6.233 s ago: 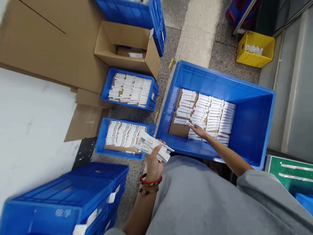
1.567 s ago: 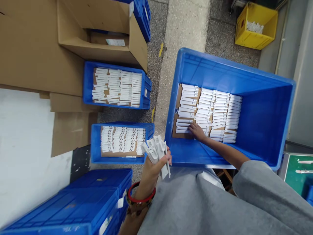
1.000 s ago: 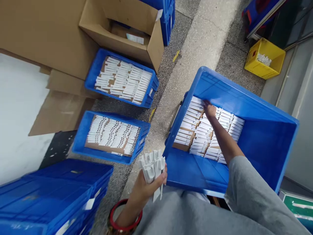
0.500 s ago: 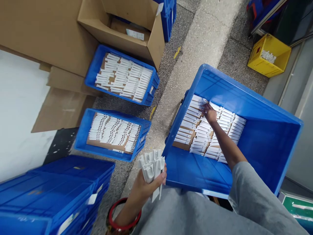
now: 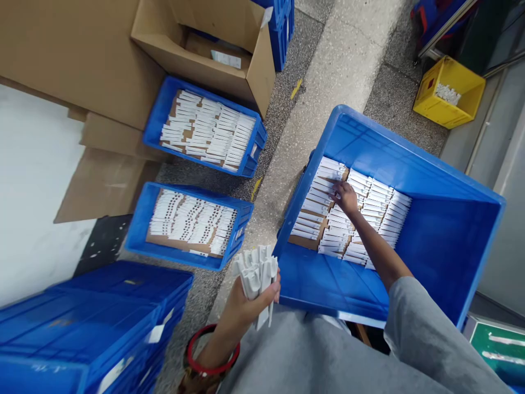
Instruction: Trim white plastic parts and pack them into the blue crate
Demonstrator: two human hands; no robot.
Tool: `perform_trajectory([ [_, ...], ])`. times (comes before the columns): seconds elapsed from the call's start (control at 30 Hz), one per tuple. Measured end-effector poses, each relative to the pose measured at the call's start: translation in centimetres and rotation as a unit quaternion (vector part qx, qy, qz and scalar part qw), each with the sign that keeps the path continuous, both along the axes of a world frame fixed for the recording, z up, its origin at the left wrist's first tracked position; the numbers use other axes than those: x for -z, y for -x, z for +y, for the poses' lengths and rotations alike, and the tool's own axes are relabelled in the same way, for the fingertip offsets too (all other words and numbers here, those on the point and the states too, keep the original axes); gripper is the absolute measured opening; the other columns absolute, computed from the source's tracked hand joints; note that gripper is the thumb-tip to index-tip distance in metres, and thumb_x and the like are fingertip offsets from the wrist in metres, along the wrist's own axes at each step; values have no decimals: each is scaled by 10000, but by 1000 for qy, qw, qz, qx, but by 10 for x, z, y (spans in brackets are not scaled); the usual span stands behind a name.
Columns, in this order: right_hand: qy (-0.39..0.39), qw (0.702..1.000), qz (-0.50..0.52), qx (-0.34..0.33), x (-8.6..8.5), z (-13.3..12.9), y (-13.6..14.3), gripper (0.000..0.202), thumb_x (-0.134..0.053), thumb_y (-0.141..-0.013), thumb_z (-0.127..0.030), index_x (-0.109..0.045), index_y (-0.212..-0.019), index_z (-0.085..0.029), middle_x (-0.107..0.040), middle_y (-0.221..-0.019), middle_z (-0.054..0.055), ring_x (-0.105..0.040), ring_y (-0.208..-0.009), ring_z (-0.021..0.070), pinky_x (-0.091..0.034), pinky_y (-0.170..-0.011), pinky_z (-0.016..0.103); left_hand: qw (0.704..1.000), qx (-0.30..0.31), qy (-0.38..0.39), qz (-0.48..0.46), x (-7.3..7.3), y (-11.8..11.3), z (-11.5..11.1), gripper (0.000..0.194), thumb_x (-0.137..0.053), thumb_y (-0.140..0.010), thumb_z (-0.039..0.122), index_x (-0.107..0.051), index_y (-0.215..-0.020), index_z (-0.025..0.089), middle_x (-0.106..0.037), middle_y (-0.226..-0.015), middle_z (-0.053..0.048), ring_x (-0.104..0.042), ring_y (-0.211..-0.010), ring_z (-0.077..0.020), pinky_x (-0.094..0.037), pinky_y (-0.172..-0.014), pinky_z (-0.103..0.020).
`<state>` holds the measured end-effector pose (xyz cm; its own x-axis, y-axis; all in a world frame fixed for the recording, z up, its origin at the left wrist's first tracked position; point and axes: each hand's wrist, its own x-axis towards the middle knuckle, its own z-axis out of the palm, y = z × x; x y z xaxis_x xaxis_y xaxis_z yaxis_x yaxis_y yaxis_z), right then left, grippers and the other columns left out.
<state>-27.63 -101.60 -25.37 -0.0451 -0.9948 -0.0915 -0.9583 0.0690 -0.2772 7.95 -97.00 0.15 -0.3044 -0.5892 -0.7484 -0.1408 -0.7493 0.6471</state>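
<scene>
My left hand [image 5: 248, 309] is closed round a bunch of long white plastic parts [image 5: 259, 276], their wider ends pointing up and away from me. It stays just outside the near left corner of a large blue bin [image 5: 414, 148]. Inside that bin, similar white strips [image 5: 315, 208] lie in several close rows on brown cardboard. My right hand [image 5: 346, 198] reaches down into the bin, its bent fingertips pinching the end of one strip in the left-hand rows. The fingers partly cover that strip.
Two smaller blue crates [image 5: 246, 169] with rows of white parts stand on the floor to the left. Beyond them is an open cardboard box [image 5: 262, 71]. Stacked blue crates [image 5: 102, 328] fill the lower left. A yellow bin [image 5: 447, 112] with small white pieces stands upper right.
My right hand has shifted slightly down and left along the strips in the bin. The left hand, still round its bunch, has barely moved.
</scene>
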Motion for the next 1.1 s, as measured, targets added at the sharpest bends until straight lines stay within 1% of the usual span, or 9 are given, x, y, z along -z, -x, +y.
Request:
perform_trajectory([
  [0.17,6,1000,0,17,7,-7,-5,273,-478,-947,-325,-654,-1084,-167,-632,-1116,137,-559,-1008,270,-475,-870,386,1000,-6,9,3,1,2,-1,219,-699,-697,313,-598,-818,161,-591,-604,21,-542,-518,-122,-452,-538,-259],
  [0.27,9,1000,-2,18,6,-9,-5,275,-483,-948,-325,-639,-1102,-158,-622,-1139,148,-551,-1021,277,-471,-867,391,1000,-2,9,3,-1,3,-2,228,-698,-690,327,-594,-803,159,-589,-600,18,-543,-521,-124,-448,-533,-259],
  [0.37,7,1000,-9,-2,3,3,-9,267,-512,-941,-323,-633,-1104,-150,-625,-1138,153,-546,-1043,278,-460,-889,395,1000,-4,4,-6,-3,5,-3,245,-703,-680,332,-592,-815,161,-588,-599,20,-541,-518,-125,-444,-528,-258],
  [0.53,-12,998,-28,-56,2,26,-22,193,-578,-911,-329,-666,-1010,-188,-656,-1089,115,-562,-1017,263,-457,-884,379,1000,2,7,-8,-5,6,-2,215,-693,-692,322,-589,-791,162,-584,-613,16,-545,-535,-126,-448,-543,-262],
  [0.7,-11,999,-21,-21,6,23,-27,229,-510,-939,-305,-671,-1014,-160,-641,-1083,150,-545,-1018,284,-447,-884,407,1000,-12,8,-3,-1,3,1,241,-700,-683,319,-599,-830,157,-598,-603,18,-546,-518,-125,-452,-535,-263],
  [0.83,-10,1000,-18,-7,2,22,-27,249,-507,-942,-310,-655,-1065,-151,-623,-1137,168,-536,-1040,294,-439,-895,419,1000,-2,13,-7,0,2,0,222,-697,-689,299,-602,-830,156,-601,-593,19,-555,-521,-127,-459,-541,-261],
  [0.9,-14,999,-23,-23,-3,28,-29,256,-521,-941,-328,-645,-1087,-158,-625,-1149,157,-542,-1043,286,-441,-899,407,1000,-1,15,-8,-2,3,-2,207,-691,-696,292,-601,-823,156,-596,-595,21,-557,-524,-126,-465,-545,-261],
  [1.0,-28,997,-37,-69,-8,41,-35,246,-549,-933,-355,-650,-1073,-180,-645,-1134,123,-559,-1040,264,-452,-889,373,1000,-4,12,0,-7,6,-4,217,-697,-683,296,-594,-813,156,-584,-609,25,-556,-521,-125,-471,-539,-263],
  [1.1,-42,994,-42,-97,-9,48,-42,233,-579,-918,-362,-661,-1041,-181,-663,-1112,112,-565,-1034,265,-454,-882,367,1000,-13,7,-1,-10,8,-4,236,-699,-678,307,-591,-824,156,-579,-633,26,-557,-527,-124,-479,-537,-265],
])
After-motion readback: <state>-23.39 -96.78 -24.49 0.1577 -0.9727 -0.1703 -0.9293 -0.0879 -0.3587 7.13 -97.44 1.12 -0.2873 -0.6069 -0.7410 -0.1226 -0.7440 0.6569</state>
